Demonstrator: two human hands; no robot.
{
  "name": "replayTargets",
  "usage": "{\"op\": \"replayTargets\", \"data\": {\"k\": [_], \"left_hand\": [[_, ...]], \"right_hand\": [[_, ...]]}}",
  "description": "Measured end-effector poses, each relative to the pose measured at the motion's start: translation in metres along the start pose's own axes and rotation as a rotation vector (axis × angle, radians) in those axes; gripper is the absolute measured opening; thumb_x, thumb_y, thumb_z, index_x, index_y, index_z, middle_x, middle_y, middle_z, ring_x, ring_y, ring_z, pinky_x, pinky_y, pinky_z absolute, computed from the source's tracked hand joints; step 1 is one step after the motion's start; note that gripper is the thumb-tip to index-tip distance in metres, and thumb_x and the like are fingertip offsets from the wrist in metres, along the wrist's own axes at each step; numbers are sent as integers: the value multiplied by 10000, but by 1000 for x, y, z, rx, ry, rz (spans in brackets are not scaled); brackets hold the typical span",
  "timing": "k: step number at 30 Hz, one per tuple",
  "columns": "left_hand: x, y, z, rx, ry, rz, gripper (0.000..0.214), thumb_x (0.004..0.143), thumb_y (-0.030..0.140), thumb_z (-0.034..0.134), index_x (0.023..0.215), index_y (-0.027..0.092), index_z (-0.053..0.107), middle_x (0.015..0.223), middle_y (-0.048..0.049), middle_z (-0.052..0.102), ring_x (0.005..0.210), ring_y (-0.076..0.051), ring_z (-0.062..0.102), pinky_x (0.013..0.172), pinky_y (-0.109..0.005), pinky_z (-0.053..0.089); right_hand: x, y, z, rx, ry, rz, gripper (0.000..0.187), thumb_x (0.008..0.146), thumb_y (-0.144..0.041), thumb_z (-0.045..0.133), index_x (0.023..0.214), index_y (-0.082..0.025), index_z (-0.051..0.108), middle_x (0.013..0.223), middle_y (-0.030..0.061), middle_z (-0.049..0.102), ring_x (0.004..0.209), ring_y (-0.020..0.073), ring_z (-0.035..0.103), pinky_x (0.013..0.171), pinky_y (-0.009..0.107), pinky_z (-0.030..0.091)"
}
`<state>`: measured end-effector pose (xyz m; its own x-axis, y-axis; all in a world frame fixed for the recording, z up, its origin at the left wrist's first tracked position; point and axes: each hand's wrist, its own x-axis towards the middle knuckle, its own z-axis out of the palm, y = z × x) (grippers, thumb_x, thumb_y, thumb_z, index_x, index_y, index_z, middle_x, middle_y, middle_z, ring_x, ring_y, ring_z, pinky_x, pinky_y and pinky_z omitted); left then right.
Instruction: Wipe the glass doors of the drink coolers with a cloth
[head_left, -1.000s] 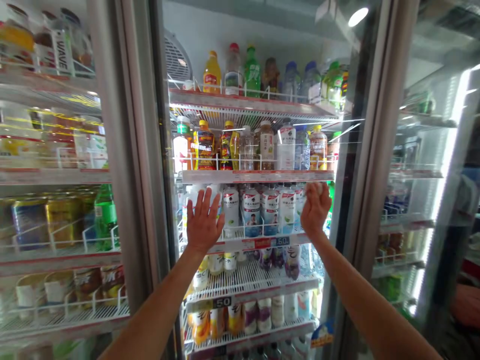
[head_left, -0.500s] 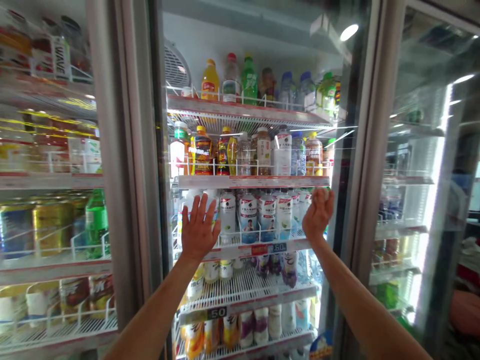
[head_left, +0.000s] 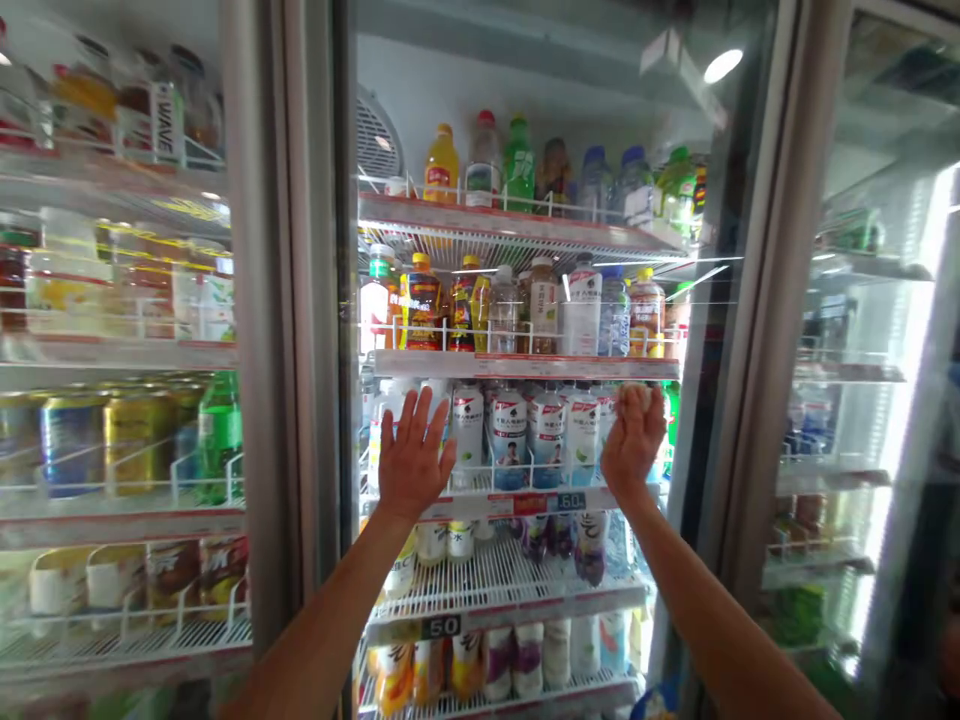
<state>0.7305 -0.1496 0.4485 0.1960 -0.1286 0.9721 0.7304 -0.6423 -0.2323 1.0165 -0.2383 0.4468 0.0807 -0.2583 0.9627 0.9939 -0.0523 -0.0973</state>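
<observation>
I stand at an open drinks cooler. My left hand (head_left: 412, 460) is open, its fingers spread and raised in front of the left end of a row of white-labelled bottles (head_left: 525, 430) on the third wire shelf (head_left: 525, 503). My right hand (head_left: 632, 440) is at the right end of the same row. Its fingers are curled round a white-topped bottle there, most of which the hand hides. Both forearms reach up from the bottom of the view.
Above are shelves of juice and tea bottles (head_left: 525, 310) and soft drinks (head_left: 517, 165); more bottles (head_left: 495, 655) sit below. The glass door (head_left: 757, 300) stands open on the right. The shut cooler on the left holds cans (head_left: 127, 430) and a green bottle (head_left: 217, 430).
Both hands stay at the third shelf. The right hand's fingers have curled tighter at the row's right end. The view has shifted slightly.
</observation>
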Motion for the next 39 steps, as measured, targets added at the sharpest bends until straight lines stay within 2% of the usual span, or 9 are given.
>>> {"op": "replayTargets", "data": {"k": [3, 6, 9, 16, 21, 23, 30, 35, 39], "left_hand": [[0, 0, 1, -4, 2, -9, 614, 860, 288, 490, 1422, 227, 252, 1461, -96, 296, 1382, -212, 180, 1145, -426, 101], [0, 0, 0, -12, 11, -12, 613, 856, 293, 499, 1419, 233, 261, 1458, -91, 305, 1380, -210, 187, 1146, -425, 100], [0, 0, 0, 5, 16, -2, 601, 861, 293, 492, 1415, 221, 271, 1451, -103, 321, 1380, -208, 186, 1144, -427, 111], [-1, 1, 1, 33, -5, -8, 560, 865, 309, 470, 1393, 201, 317, 1448, -106, 330, 1384, -205, 171, 1145, -427, 104], [-1, 0, 1, -7, -4, -15, 572, 863, 304, 482, 1400, 218, 304, 1458, -95, 307, 1384, -204, 179, 1145, -422, 99], [-1, 0, 0, -11, -3, -14, 566, 867, 301, 478, 1400, 216, 306, 1453, -99, 317, 1384, -202, 177, 1144, -421, 102], [-1, 2, 1, 8, 4, -23, 543, 868, 302, 465, 1387, 205, 336, 1437, -104, 356, 1382, -208, 196, 1141, -425, 116], [-2, -1, 0, 1, -5, -20, 550, 869, 308, 470, 1392, 226, 318, 1442, -97, 355, 1382, -211, 201, 1137, -434, 125], [7, 17, -1, -100, 53, -17, 542, 874, 248, 451, 1391, 181, 299, 1444, -124, 349, 1389, -217, 183, 1139, -462, 120]], "right_hand": [[-9, -27, 4, 0, 48, -45, 513, 877, -162, 393, 1381, -254, 358, 1475, 109, 282, 1343, 277, 289, 1035, 553, 318], [-35, -78, 1, 98, -212, -311, 517, 866, -159, 397, 1362, -303, 379, 1467, 54, 314, 1363, 250, 259, 1086, 518, 271], [-42, -90, -2, 160, -351, -475, 471, 864, -178, 405, 1312, -318, 447, 1432, 34, 379, 1366, 235, 262, 1102, 489, 250], [12, -40, 18, 45, 96, 6, 471, 879, -167, 398, 1344, -233, 426, 1461, 125, 313, 1329, 294, 319, 1024, 564, 297], [-11, -91, 12, 155, -237, -366, 504, 867, -157, 406, 1353, -289, 402, 1467, 46, 326, 1372, 242, 246, 1103, 507, 223], [-14, -88, 8, 155, -319, -470, 489, 869, -167, 413, 1340, -298, 418, 1448, 37, 363, 1372, 226, 250, 1114, 489, 208], [30, -32, 20, -3, 98, -24, 473, 898, -208, 372, 1370, -228, 388, 1461, 123, 313, 1345, 281, 292, 1040, 541, 289], [5, -92, 17, 154, -247, -220, 528, 919, -325, 289, 1439, -285, 209, 1520, 57, 183, 1396, 275, 160, 1097, 549, 183], [-6, -115, 12, 325, -312, -68, 556, 933, -392, 136, 1463, -230, 86, 1518, 78, 193, 1410, 239, 107, 1124, 538, 99]]}}
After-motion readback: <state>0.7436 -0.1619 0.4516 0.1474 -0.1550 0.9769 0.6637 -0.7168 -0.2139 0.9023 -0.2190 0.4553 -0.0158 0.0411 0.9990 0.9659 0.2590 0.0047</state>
